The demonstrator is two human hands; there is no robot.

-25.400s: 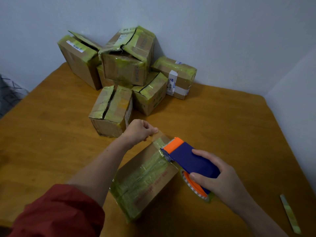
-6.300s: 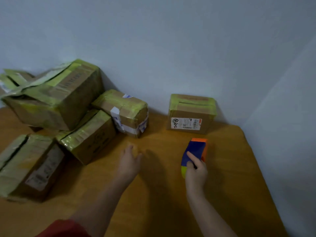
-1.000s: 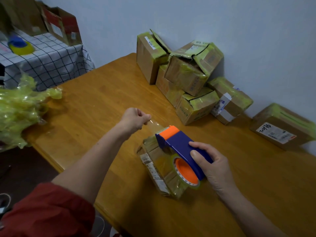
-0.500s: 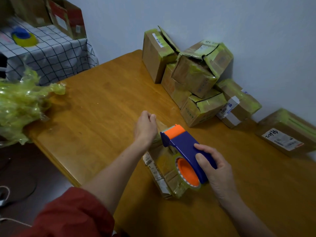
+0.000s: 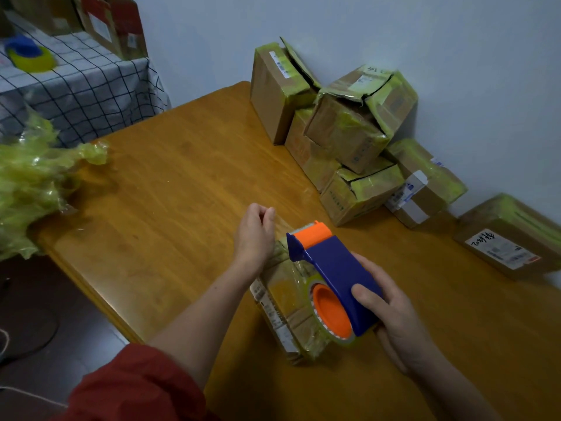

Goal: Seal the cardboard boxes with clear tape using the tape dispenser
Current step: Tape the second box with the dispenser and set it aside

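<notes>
While the left hand (image 5: 254, 235) pinches the tape (image 5: 283, 223) end, fingers curled, the box (image 5: 288, 314) lies just under its wrist; to its right, the right hand (image 5: 397, 326) wraps round the dispenser (image 5: 334, 268), held over the box.

The left arm (image 5: 200, 311) wears a rumpled red sleeve (image 5: 136, 387).

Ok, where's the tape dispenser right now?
The tape dispenser is low and right of centre in the head view, gripped by the right hand over the box near the table's front edge, beside the left hand pinching the tape.
</notes>
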